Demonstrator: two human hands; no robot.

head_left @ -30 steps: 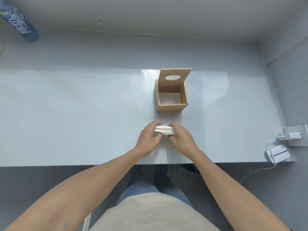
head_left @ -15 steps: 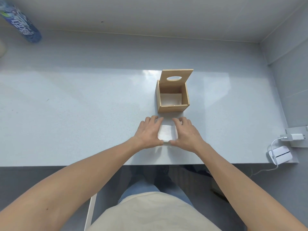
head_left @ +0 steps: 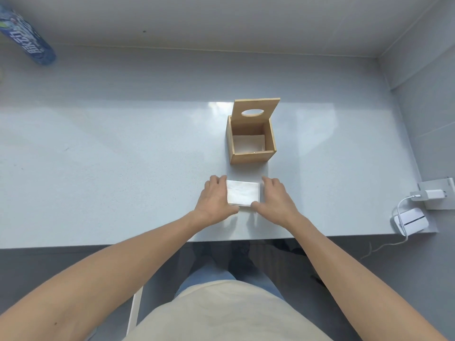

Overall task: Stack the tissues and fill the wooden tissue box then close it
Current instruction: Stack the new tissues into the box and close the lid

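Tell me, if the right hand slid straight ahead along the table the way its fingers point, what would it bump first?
Probably the wooden tissue box: the right hand points up the table toward its front wall, with bare tabletop between, though it might slip past the right corner.

Pale grey table (head_left: 98, 168), glossy, window glare mid-surface. Blue labelled bottle (head_left: 27, 39) at far left corner, partly cut off by the frame edge. Right edge: white charger plug (head_left: 434, 193) in a grey bracket (head_left: 440, 204), white cable (head_left: 400, 205) looping down to a small white box device (head_left: 410, 221) at the table's near right corner. Second thin cable (head_left: 384, 246) trails off the edge. Grey walls behind and right.
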